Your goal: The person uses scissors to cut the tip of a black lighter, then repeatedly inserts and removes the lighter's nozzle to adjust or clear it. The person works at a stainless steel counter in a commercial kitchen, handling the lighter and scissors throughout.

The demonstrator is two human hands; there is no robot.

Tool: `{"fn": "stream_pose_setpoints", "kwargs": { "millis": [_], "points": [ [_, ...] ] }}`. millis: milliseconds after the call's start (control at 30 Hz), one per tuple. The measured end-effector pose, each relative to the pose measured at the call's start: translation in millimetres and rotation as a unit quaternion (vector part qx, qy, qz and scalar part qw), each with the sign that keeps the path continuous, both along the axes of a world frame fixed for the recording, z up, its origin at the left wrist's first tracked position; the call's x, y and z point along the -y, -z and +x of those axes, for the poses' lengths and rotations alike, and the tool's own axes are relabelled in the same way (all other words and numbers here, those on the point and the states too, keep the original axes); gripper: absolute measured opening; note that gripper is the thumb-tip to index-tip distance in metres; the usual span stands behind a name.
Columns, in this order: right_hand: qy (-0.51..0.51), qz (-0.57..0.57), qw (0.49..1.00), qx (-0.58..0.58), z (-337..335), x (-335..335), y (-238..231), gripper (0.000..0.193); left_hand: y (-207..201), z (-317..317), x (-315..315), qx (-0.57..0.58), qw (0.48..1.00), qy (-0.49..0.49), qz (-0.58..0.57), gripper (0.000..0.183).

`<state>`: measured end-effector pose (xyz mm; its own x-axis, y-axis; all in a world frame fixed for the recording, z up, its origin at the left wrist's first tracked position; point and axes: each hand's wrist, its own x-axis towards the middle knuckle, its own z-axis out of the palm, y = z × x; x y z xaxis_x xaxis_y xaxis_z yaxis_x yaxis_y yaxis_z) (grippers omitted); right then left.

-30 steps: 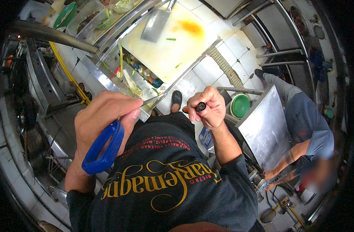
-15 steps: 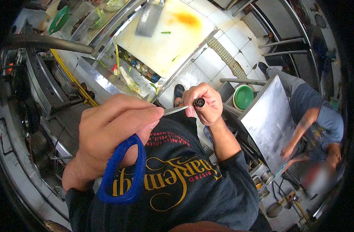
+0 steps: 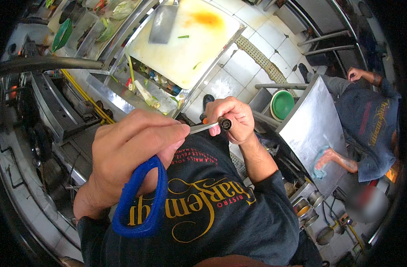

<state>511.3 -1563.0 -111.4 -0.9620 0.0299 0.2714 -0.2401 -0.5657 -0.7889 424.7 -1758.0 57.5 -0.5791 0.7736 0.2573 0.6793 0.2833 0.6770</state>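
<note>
My left hand point(image 3: 134, 138) is closed in a pinch on what look like scissors point(image 3: 139, 230), of which one big blue loop handle hangs below the palm. From between the thumb and fingers a narrow metal blade points right. Its tip meets the side of a small dark hollow cylinder point(image 3: 225, 123), blackened around its open end. My right hand point(image 3: 236, 115) grips that cylinder, its fingers curled and the open end facing me. Both hands are held in front of my dark shirt. The cylinder's far part is hidden by the right hand.
Ahead is a stained white cutting board point(image 3: 185, 49) with a cleaver point(image 3: 163, 23) on it. Vegetable scraps point(image 3: 145, 94) lie beside it. At right a co-worker presses a cloth point(image 3: 319, 163) on a steel table point(image 3: 312, 120). A green round container point(image 3: 283, 105) stands by that table.
The cylinder has turned slightly in my right hand; the blade stays against it. The co-worker has shifted, with one arm raised away from the table and a cloth now visible under the other hand.
</note>
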Motion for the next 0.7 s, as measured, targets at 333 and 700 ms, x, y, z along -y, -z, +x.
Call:
{"fn": "stream_pose_setpoints", "kwargs": {
  "millis": [333, 700],
  "points": [
    [0.012, 0.061, 0.998, -0.026, -2.4, -11.8, -1.6, 0.030, -2.5, -3.4, -11.5, 0.006, 1.000, 0.016, -0.012, 0.021],
    [0.026, 0.076, 0.996, -0.046, -7.7, -18.7, 2.0, 0.029, 2.7, -5.8, -17.4, 0.012, 1.000, 0.015, -0.011, 0.017]
  ]
}}
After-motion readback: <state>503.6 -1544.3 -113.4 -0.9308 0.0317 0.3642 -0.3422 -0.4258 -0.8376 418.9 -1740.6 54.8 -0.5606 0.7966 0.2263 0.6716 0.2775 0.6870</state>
